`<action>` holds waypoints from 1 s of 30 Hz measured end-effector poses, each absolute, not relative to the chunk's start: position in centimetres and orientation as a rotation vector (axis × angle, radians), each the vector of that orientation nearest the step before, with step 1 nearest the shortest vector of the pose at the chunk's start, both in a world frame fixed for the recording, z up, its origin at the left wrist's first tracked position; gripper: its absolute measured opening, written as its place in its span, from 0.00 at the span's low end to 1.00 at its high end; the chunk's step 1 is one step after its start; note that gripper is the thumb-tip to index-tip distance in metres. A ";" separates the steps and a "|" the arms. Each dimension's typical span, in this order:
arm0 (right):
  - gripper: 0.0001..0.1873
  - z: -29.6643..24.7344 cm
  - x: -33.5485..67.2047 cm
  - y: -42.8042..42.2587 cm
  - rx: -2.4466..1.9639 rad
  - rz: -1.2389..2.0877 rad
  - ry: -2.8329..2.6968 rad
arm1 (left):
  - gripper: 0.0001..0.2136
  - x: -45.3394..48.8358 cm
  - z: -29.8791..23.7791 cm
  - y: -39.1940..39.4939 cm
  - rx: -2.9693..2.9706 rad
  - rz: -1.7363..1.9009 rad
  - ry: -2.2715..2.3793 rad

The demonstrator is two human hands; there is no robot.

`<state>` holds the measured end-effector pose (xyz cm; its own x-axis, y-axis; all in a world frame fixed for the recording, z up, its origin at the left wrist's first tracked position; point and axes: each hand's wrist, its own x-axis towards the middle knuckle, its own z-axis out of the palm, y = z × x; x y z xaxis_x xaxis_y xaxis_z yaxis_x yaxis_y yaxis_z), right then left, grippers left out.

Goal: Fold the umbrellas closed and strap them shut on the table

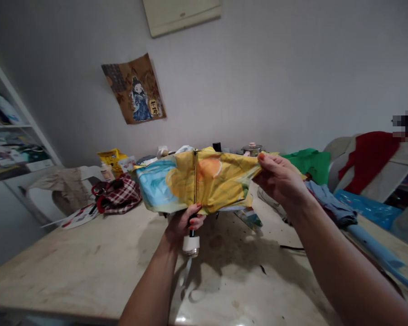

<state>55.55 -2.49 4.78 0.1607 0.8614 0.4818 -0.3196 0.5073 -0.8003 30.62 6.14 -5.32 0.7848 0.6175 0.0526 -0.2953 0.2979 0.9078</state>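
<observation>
A folding umbrella [197,181] with yellow, orange and blue printed fabric hangs half collapsed above the table. My left hand [183,224] is closed round its dark shaft just above the white handle [191,246], from which a strap dangles. My right hand [280,179] pinches the right edge of the canopy fabric and holds it stretched out to the right. A metal rib runs down the middle of the cloth.
The beige table [88,267] carries a red plaid bag [117,194], a yellow packet [112,158], a pot [252,148], green cloth [309,163] and blue cloth [329,201]. Shelves [7,136] stand left. A poster [136,90] hangs on the wall.
</observation>
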 end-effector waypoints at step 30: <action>0.06 0.1 49.8 -0.7 -1.006 -0.044 -1.254 | 0.10 33.2 -3.5 4.0 0.683 1.133 0.455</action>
<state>49.82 -0.73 0.12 0.3685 0.4784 0.7971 0.5332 0.5936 -0.6028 33.17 4.04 -3.47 0.3686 0.9296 0.0069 -0.6662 0.2589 0.6994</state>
